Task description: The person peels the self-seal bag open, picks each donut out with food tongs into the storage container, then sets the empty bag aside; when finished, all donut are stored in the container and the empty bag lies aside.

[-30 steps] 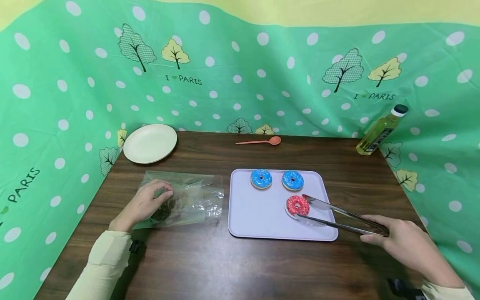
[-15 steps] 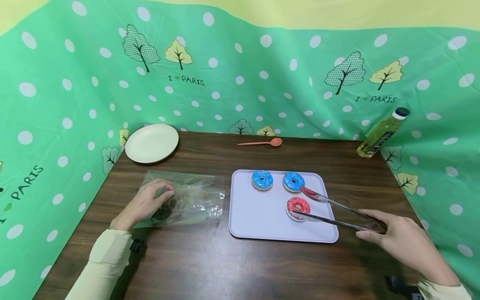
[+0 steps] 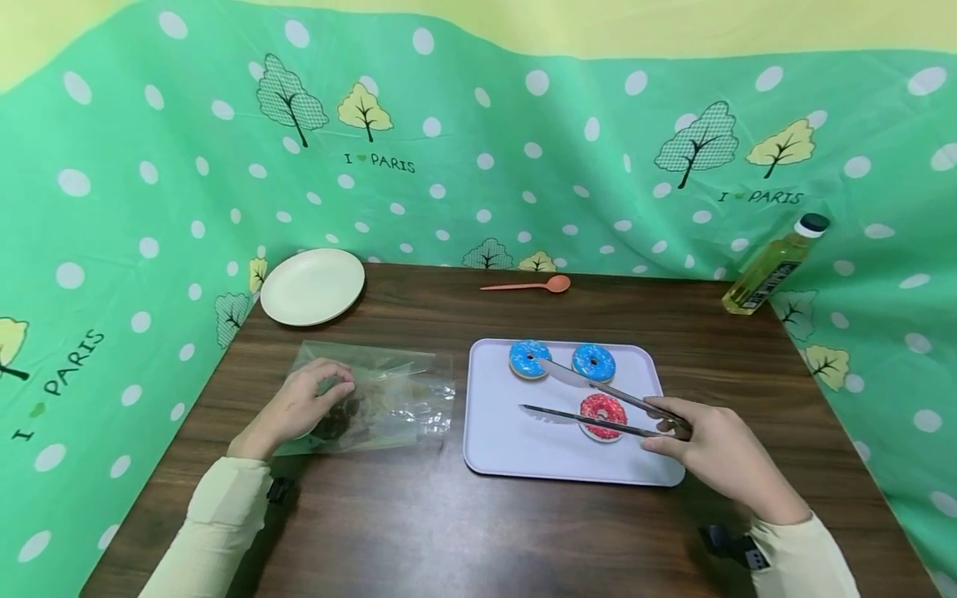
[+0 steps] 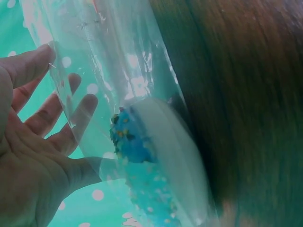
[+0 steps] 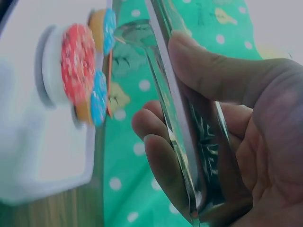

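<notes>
In the head view my right hand [image 3: 721,453] grips metal tongs [image 3: 628,397] over the lilac tray [image 3: 501,432]. Their arms stand apart, one tip by the left blue doughnut [image 3: 529,360]. One tong arm crosses in front of the red doughnut [image 3: 602,417], while another blue doughnut [image 3: 594,364] sits at the tray's back. My left hand [image 3: 302,403] lies at the clear plastic bag [image 3: 389,399], its fingers spread and relaxed behind the film in the left wrist view. Inside the bag is a sprinkled doughnut [image 4: 137,142], its icing colour hard to tell through the film.
A cream plate [image 3: 312,287] stands at the back left. Along the back edge lies an orange spoon [image 3: 531,286], and a bottle of yellow-green liquid [image 3: 770,266] stands at the back right. A green patterned cloth [image 3: 449,124] hangs behind the table.
My right hand has moved left with the tongs, whose tips pass from around the red doughnut toward the left blue one. The doughnuts stay on the tray; my left hand keeps its place.
</notes>
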A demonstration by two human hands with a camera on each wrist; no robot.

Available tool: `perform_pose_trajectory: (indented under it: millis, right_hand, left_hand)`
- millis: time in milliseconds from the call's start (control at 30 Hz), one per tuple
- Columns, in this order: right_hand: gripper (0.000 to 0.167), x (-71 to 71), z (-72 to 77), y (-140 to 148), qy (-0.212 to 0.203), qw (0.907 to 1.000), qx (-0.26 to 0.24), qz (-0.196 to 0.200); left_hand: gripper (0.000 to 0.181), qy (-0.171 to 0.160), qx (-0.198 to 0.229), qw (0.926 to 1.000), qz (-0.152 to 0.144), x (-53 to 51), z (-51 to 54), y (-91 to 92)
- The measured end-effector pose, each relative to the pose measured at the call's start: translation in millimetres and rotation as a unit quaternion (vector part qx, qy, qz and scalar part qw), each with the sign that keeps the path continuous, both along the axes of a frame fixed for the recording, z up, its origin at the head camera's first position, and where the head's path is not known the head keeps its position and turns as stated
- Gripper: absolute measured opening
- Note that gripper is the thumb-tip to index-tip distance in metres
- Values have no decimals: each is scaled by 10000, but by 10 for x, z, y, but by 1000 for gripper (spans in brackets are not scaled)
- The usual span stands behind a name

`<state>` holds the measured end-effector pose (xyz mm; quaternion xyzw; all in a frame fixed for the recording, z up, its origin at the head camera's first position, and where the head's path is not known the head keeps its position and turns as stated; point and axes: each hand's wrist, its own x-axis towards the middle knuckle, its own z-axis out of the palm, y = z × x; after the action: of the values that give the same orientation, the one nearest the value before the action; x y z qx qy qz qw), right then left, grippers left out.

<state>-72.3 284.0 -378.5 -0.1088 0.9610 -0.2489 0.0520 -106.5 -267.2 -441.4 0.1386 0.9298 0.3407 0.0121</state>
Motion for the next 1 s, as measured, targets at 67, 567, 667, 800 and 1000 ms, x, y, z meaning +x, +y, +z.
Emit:
perform_pose_trajectory:
  millis: [67,567,667,800,1000]
  right_hand:
    - [52,-15,-39,-69,11,10000,-36,18]
    - [50,-95,-219,-583,401,9989,-182,165]
    - [48,-114,-221,-706,368,9987,-216,291]
    - [49,-149,-223,-878,261,9983,-301,432]
    - [49,-217,-241,-1113,255,9978,-210,570]
  left_hand:
    - [22,0,18,10000,-23,1,-4,7]
    - [21,123,-85,9998,-154,-50,2,-4]
    - [22,124,-80,9996,-234,-73,17,6]
    - [23,35,-28,9995,-318,-86,39,23]
    - [21,26,-67,9991,-419,-106,69,56]
